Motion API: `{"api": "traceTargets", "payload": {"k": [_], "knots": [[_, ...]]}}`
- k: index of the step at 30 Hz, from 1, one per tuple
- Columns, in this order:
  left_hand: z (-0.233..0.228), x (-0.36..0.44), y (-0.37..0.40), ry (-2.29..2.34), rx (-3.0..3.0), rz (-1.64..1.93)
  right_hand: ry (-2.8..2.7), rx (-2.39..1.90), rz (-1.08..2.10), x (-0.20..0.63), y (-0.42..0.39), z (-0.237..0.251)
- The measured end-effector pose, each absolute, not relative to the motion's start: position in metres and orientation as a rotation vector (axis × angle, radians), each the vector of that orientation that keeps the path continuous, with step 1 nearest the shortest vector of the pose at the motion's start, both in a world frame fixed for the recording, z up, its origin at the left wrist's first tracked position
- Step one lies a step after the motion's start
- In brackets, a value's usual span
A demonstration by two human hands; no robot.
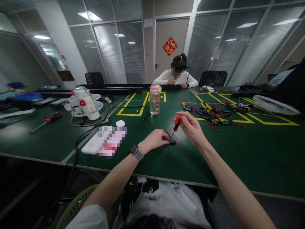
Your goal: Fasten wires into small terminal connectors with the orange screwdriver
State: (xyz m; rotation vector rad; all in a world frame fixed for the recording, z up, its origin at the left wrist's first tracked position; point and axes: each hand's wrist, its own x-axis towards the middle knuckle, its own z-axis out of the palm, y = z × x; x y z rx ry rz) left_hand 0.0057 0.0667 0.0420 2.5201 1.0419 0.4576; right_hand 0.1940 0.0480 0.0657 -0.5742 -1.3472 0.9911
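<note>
While you lean over the green counter point(238, 152), which fills the whole middle band of the frame with its yellow taped boxes, a second person point(175, 76) sits at the far side, centre top, hands together on the surface. Right of centre lies a tangled heap of coloured wires point(212, 115), and judging from that heap much of the same sort of work looks unfinished, though no finished pieces can be picked out. At the far right edge a white fan guard point(276, 105) lies flat; left of centre a white fan body point(86, 103) stands tilted on its base. Just above the middle stands a clear water bottle point(155, 100) with a pink cap, upright and shut, holding a little liquid with something pale in it that is too small to name. A green basket point(76, 205) shows at the lower left under the counter edge; its contents are hidden. Your left hand point(156, 140), grip narrow, pins a small green circuit board point(172, 142) with red leads to the counter just below the frame's centre. Your right hand point(192, 128) holds an orange-handled screwdriver point(177, 123), fingers closed round the handle, tip down on that board. The screw work there looks to be in progress. A second screwdriver point(49, 120) lies untouched at the left.
</note>
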Motion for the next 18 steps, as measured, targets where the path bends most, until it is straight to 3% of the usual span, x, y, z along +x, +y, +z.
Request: {"api": "traceTargets", "payload": {"k": [18], "knots": [[0.0399, 0.0039, 0.069, 1.063, 2.544, 0.45, -1.287, -0.572, 0.933, 0.1956, 0.0501, 0.0636]]}}
